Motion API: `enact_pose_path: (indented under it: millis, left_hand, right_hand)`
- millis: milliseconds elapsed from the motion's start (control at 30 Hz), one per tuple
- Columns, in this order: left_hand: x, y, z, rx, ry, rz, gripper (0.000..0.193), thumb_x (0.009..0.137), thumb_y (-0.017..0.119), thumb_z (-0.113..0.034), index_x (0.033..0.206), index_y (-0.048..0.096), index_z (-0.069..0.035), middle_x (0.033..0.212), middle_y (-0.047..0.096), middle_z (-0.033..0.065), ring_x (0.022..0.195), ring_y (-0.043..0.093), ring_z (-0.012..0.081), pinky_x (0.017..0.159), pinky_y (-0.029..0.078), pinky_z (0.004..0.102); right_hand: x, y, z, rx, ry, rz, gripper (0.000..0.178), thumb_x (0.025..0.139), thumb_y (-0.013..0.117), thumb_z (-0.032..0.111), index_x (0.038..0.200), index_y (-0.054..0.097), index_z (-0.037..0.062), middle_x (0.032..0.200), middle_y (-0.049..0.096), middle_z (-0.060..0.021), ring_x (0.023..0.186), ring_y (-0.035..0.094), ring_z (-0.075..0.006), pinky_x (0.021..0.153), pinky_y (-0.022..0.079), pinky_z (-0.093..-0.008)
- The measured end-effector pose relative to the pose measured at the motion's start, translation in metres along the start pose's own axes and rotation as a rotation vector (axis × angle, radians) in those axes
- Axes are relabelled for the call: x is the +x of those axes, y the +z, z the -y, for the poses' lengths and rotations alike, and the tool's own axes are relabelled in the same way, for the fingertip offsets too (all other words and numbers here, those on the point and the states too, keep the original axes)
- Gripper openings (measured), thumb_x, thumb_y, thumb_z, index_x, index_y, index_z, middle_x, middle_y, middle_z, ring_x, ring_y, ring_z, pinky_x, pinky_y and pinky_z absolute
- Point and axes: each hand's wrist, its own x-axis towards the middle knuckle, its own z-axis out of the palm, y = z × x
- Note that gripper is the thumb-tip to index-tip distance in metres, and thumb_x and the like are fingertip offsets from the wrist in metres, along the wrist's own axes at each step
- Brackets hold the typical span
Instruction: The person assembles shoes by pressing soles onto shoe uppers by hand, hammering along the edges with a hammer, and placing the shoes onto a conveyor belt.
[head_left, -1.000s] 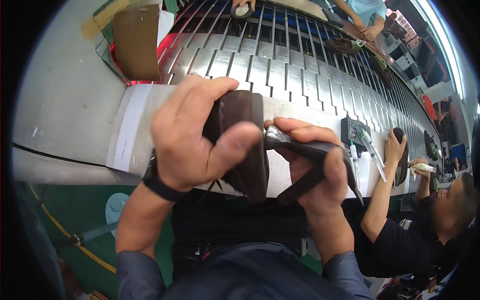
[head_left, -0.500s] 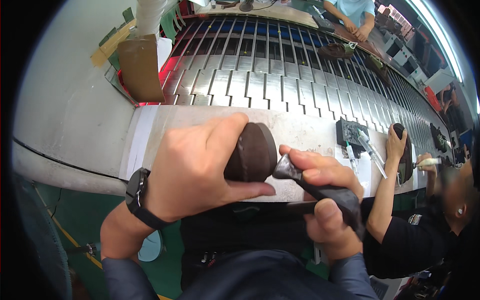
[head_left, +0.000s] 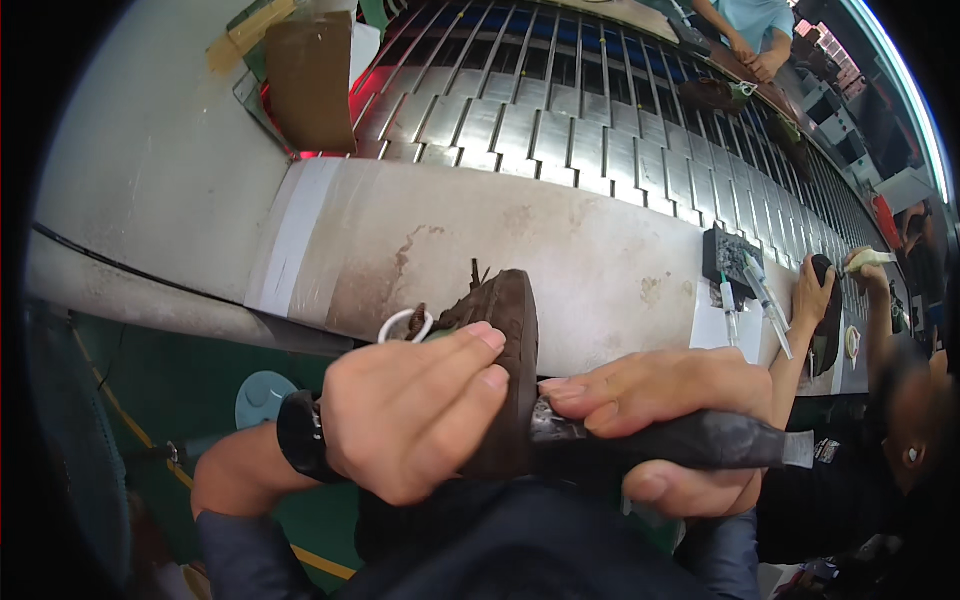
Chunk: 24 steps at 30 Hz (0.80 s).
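Observation:
A dark brown shoe [head_left: 515,330] stands on edge over the front of the bench, its laces and a white ring-like loop showing at its far left. My left hand [head_left: 400,415] is closed around its upper, fingers pressed near the sole edge. My right hand [head_left: 690,385] grips a black-wrapped hand tool [head_left: 710,440] with shiny metal at its left end; its exact kind I cannot make out. That metal end meets the side of the sole. The shoe's lower end is partly hidden by my left hand and the tool.
The pale bench top [head_left: 590,260] runs in front of me, with a slatted metal conveyor [head_left: 560,140] beyond. At right, syringes [head_left: 768,295] lean on a black block [head_left: 728,245]. A co-worker's hand [head_left: 812,295] holds another shoe there. Brown cardboard [head_left: 310,85] stands at back left.
The shoe has turned in my left hand, now showing its side and laces. My right hand has swung the tool level, and its metal end has come onto the sole edge.

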Motion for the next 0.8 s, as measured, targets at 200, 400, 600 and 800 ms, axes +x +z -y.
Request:
enact_pose_path:
  millis: [200, 400, 600, 800]
  left_hand:
    - [-0.066, 0.012, -0.002, 0.006, -0.011, -0.022, 0.033, 0.094, 0.067, -0.007, 0.125, 0.057, 0.002, 0.126, 0.073, 0.0293, 0.108, 0.077, 0.0390, 0.088, 0.064, 0.0461]
    - [-0.100, 0.083, 0.002, -0.251, -0.522, 0.105, 0.115, 0.084, 0.081, -0.063, 0.165, 0.033, 0.003, 0.169, 0.030, 0.0363, 0.157, 0.036, 0.0490, 0.126, 0.029, 0.0627]
    - [-0.101, 0.100, -0.007, -0.142, -0.625, 0.171, 0.125, 0.081, 0.083, -0.064, 0.169, 0.025, 0.004, 0.173, 0.024, 0.0341, 0.160, 0.030, 0.0482, 0.127, 0.025, 0.0624]
    - [-0.095, 0.101, -0.009, -0.168, -0.636, 0.153, 0.121, 0.082, 0.085, -0.057, 0.168, 0.025, 0.005, 0.172, 0.026, 0.0345, 0.160, 0.030, 0.0494, 0.127, 0.025, 0.0644]
  right_hand:
    - [-0.006, 0.045, -0.024, -0.001, 0.022, -0.010, 0.032, 0.086, 0.086, 0.009, 0.111, 0.074, -0.0066, 0.112, 0.078, -0.0249, 0.109, 0.079, -0.0377, 0.097, 0.063, -0.0416]
    - [-0.051, 0.085, -0.077, 0.030, 0.369, -0.395, 0.034, 0.095, 0.078, 0.005, 0.127, 0.069, -0.0029, 0.129, 0.076, -0.0219, 0.120, 0.074, -0.0265, 0.105, 0.056, -0.0363]
    - [-0.073, 0.084, -0.082, -0.053, 0.437, -0.502, 0.033, 0.095, 0.079, 0.005, 0.125, 0.069, -0.0055, 0.127, 0.076, -0.0239, 0.119, 0.074, -0.0282, 0.105, 0.056, -0.0375]
    - [-0.046, 0.075, -0.065, -0.129, 0.185, -0.656, 0.036, 0.093, 0.080, 0.014, 0.120, 0.068, -0.0074, 0.121, 0.075, -0.0296, 0.119, 0.075, -0.0377, 0.107, 0.057, -0.0432]
